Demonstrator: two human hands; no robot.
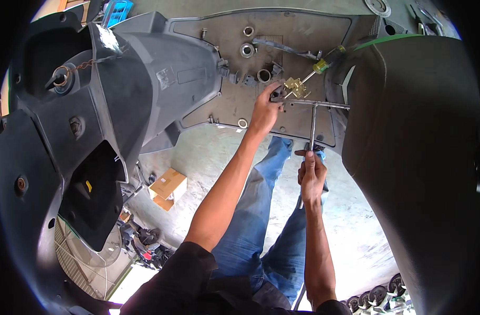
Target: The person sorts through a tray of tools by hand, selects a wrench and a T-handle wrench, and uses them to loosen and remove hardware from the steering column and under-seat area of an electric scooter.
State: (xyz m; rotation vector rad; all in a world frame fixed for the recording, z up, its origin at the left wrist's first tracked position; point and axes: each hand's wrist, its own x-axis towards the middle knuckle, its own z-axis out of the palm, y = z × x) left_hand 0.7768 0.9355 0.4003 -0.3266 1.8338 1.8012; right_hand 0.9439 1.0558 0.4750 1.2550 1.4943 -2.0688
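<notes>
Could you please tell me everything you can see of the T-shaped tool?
The T-shaped tool looks like grey metal: a slim, straight shaft meeting a thin crossbar. The right hand is closed around the shaft, whose lower end shows below the fist. The crossbar runs sideways above the brownish footboard, its left end at the left hand, its right end by the dark seat; whether it touches the seat is unclear.

The bare left hand [264,112] is stretched farther forward, partly curled. The bare right hand [312,178] curls into a grip.
</notes>
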